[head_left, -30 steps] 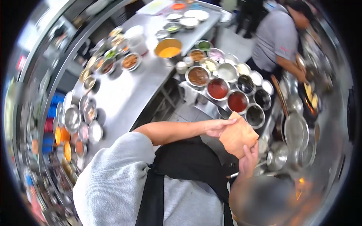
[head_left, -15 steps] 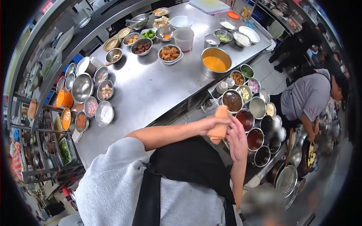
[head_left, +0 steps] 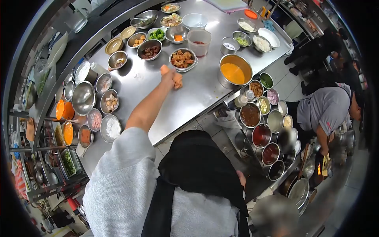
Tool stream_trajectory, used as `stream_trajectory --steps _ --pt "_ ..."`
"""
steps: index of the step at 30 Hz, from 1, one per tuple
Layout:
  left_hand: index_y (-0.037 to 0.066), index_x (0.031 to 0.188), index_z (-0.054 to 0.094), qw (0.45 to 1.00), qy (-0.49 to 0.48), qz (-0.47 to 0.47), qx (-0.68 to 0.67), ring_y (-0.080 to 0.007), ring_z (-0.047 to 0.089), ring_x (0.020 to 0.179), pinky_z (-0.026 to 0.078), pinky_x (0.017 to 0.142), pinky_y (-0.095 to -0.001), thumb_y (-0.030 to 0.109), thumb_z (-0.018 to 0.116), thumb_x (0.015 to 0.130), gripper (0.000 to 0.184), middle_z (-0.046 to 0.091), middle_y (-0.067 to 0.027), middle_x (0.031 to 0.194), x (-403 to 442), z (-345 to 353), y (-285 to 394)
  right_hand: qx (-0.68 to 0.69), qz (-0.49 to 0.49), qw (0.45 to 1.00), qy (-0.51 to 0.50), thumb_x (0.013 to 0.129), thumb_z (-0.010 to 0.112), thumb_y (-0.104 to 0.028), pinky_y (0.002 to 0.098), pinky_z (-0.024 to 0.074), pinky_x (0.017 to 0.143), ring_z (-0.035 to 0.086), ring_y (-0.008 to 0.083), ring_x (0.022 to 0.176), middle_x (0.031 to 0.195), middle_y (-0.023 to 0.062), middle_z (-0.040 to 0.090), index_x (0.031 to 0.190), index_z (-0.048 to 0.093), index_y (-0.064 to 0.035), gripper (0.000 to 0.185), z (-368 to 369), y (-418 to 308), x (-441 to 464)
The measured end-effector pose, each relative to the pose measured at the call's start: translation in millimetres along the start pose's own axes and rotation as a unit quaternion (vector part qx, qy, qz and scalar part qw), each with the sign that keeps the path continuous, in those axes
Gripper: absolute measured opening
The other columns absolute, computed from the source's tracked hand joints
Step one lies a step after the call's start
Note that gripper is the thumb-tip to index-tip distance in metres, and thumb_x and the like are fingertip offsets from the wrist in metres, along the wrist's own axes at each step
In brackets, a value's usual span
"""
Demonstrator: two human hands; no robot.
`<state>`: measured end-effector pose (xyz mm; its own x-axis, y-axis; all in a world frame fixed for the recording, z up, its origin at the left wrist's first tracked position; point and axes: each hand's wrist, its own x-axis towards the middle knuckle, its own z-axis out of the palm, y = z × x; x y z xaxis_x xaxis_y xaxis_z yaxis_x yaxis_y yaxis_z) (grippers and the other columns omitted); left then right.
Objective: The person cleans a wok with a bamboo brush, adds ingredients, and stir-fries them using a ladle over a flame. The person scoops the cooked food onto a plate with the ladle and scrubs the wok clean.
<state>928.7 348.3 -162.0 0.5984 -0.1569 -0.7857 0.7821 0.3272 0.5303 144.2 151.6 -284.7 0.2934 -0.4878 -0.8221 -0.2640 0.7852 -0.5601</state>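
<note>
My left hand (head_left: 169,76) is stretched out over the steel table (head_left: 158,106), its fingers closed round an orange cloth (head_left: 177,81) that touches the tabletop. Just beyond it stands a steel bowl of brown fried pieces (head_left: 182,59), beside a bowl of dark meat chunks (head_left: 150,50). Only a sliver of my right hand (head_left: 241,178) shows, low beside my black apron (head_left: 195,162); its fingers are hidden.
A steel pot of orange liquid (head_left: 233,73) stands near the table's right edge. Sauce pots (head_left: 261,135) crowd a lower stand to the right. Several bowls, including one of white powder (head_left: 111,128), line the left side. A co-worker (head_left: 325,104) bends over a pan at far right.
My left hand has carried the cloth forward and left from my waist onto the table. My right hand has let go of the cloth and dropped beside the apron.
</note>
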Motion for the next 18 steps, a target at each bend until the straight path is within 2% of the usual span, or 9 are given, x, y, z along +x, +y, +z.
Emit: stream_trajectory --steps 2,3,5,7,8,11,12,15,18 --pt "-0.002 0.124 0.052 0.983 0.064 0.170 -0.020 -0.0317 0.069 0.071 0.059 0.056 -0.0494 0.014 0.067 0.096 0.035 0.068 -0.0165 0.101 10 14 2 0.042 0.047 0.996 0.066 0.099 0.061 -0.027 0.0390 0.0573 0.075 0.070 0.0258 0.087 0.107 0.0157 0.069 0.126 0.060 -0.0022 0.037 -47 58 17" --pt "-0.002 0.124 0.052 0.984 0.061 0.168 -0.019 -0.0317 0.069 0.071 0.059 0.056 -0.0494 0.014 0.067 0.096 0.035 0.068 -0.0165 0.101 21 15 3 0.048 0.057 0.992 0.100 0.099 0.061 -0.030 0.0401 0.0569 0.075 0.070 0.0263 0.087 0.108 0.0158 0.068 0.127 0.059 -0.0025 0.039 -38 59 -4" --pt "0.000 0.129 0.050 0.972 0.103 0.211 0.010 -0.0288 0.070 0.081 0.062 0.068 -0.0461 0.002 0.066 0.091 0.042 0.066 -0.0156 0.108 49 16 3 0.082 0.070 0.982 0.153 0.098 0.059 -0.035 0.0422 0.0562 0.075 0.069 0.0272 0.088 0.110 0.0159 0.067 0.128 0.058 -0.0030 0.044 -32 69 -39" --pt "-0.001 0.126 0.051 0.914 0.017 0.390 0.112 -0.0265 0.069 0.091 0.061 0.078 -0.0414 0.002 0.066 0.088 0.041 0.062 -0.0129 0.107 69 7 1 0.128 0.065 0.971 0.193 0.098 0.057 -0.040 0.0444 0.0554 0.075 0.068 0.0281 0.088 0.112 0.0160 0.065 0.130 0.057 -0.0035 0.048 -30 83 -67" --pt "0.000 0.116 0.054 0.950 -0.020 0.313 0.009 -0.0248 0.065 0.098 0.059 0.081 -0.0382 0.002 0.066 0.085 0.033 0.058 -0.0098 0.102 -38 32 9 0.160 0.057 0.962 0.214 0.098 0.057 -0.043 0.0455 0.0550 0.075 0.067 0.0285 0.088 0.113 0.0160 0.064 0.130 0.057 -0.0038 0.051 -33 97 -78" --pt "-0.001 0.132 0.056 0.886 -0.392 0.249 0.015 -0.0287 0.066 0.098 0.058 0.076 -0.0412 0.014 0.068 0.087 0.049 0.065 -0.0157 0.122 -15 23 25 0.275 0.019 0.917 0.290 0.097 0.054 -0.050 0.0487 0.0539 0.076 0.065 0.0299 0.089 0.115 0.0162 0.062 0.132 0.055 -0.0046 0.058 -34 151 -106" --pt "-0.001 0.133 0.055 0.881 -0.421 0.213 0.038 -0.0283 0.066 0.098 0.058 0.076 -0.0410 0.015 0.068 0.087 0.050 0.065 -0.0154 0.122 -25 33 26 0.322 0.004 0.890 0.323 0.097 0.053 -0.053 0.0498 0.0535 0.076 0.065 0.0304 0.089 0.116 0.0162 0.061 0.133 0.054 -0.0049 0.060 -32 173 -111" --pt "0.001 0.135 0.054 0.901 -0.384 0.177 0.095 -0.0272 0.066 0.098 0.058 0.076 -0.0405 0.016 0.068 0.088 0.052 0.065 -0.0143 0.123 -57 27 16 0.441 -0.023 0.789 0.427 0.096 0.051 -0.060 0.0531 0.0523 0.076 0.063 0.0317 0.090 0.119 0.0164 0.059 0.135 0.053 -0.0057 0.067 -42 235 -117" --pt "0.002 0.137 0.052 0.921 -0.293 0.207 0.149 -0.0260 0.067 0.098 0.058 0.076 -0.0400 0.018 0.069 0.088 0.053 0.065 -0.0132 0.124 -74 8 27 0.521 -0.035 0.682 0.513 0.095 0.049 -0.068 0.0563 0.0512 0.076 0.061 0.0331 0.091 0.121 0.0165 0.056 0.137 0.051 -0.0065 0.074 -70 276 -123"
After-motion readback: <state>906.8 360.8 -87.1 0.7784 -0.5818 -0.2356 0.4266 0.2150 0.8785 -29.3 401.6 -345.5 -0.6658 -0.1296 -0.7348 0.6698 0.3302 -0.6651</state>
